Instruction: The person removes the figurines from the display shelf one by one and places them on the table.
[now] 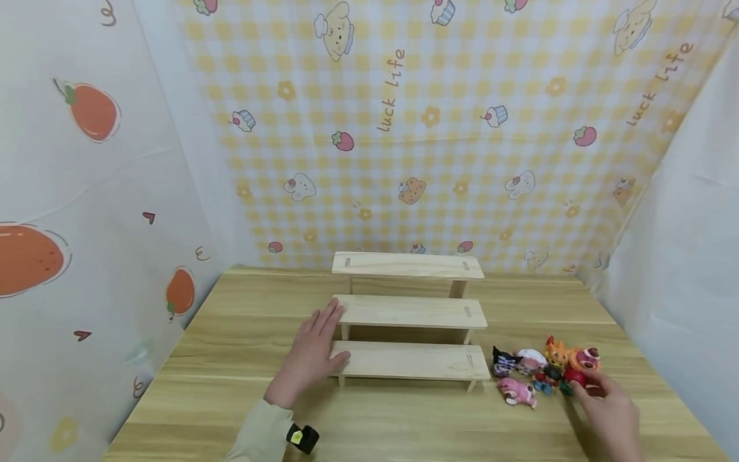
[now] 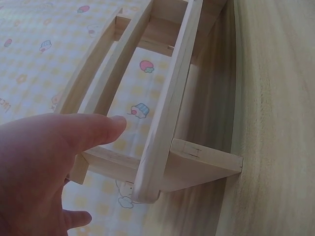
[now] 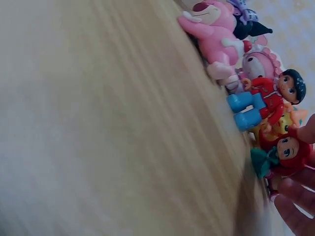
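A three-tier wooden display shelf (image 1: 410, 360) stands on the table. My left hand (image 1: 312, 350) lies at its left end, fingers extended, fingertips at the middle tier and thumb by the lowest one. In the left wrist view, the thumb (image 2: 106, 130) reaches across near the shelf boards (image 2: 165, 108). To the right of the shelf, my right hand (image 1: 609, 410) pinches a red-haired figurine (image 3: 290, 150) with a green lower body. Beside it lie a dark-haired figurine in red and blue (image 3: 266, 98), a pink bear figurine (image 1: 516, 391), and an orange figurine (image 1: 556, 351).
A black-and-purple figurine (image 1: 504, 361) and a white-hooded pink one (image 1: 530, 361) lie close to the shelf's right end. Another pink-faced figurine with orange (image 1: 587, 358) is at the group's far right. A checked cloth (image 1: 427, 154) hangs behind the wood-grain table (image 1: 231, 359).
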### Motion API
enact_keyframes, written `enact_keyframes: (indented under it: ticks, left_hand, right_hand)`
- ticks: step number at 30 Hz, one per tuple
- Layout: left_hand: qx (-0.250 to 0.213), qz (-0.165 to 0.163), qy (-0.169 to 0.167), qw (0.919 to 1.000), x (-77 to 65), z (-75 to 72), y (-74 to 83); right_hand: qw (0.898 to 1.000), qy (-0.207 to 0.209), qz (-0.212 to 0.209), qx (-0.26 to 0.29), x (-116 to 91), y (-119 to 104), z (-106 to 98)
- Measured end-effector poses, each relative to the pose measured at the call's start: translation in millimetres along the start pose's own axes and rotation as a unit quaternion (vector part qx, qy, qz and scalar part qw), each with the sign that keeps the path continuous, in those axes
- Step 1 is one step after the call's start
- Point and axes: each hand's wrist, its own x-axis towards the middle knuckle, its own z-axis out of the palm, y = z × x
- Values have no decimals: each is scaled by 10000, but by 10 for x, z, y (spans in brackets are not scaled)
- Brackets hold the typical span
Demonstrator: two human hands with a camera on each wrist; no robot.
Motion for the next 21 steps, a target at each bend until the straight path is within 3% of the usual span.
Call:
enact_keyframes:
  ticks: [14,21]
  left_hand:
    - [12,41,41,10000,11,-29,-36]
    - [10,4,11,10000,-1,-30,-61]
  right_hand:
    - [9998,-23,-39,190,-6,26,38]
    - [9994,-304,71,176,15,-17,36]
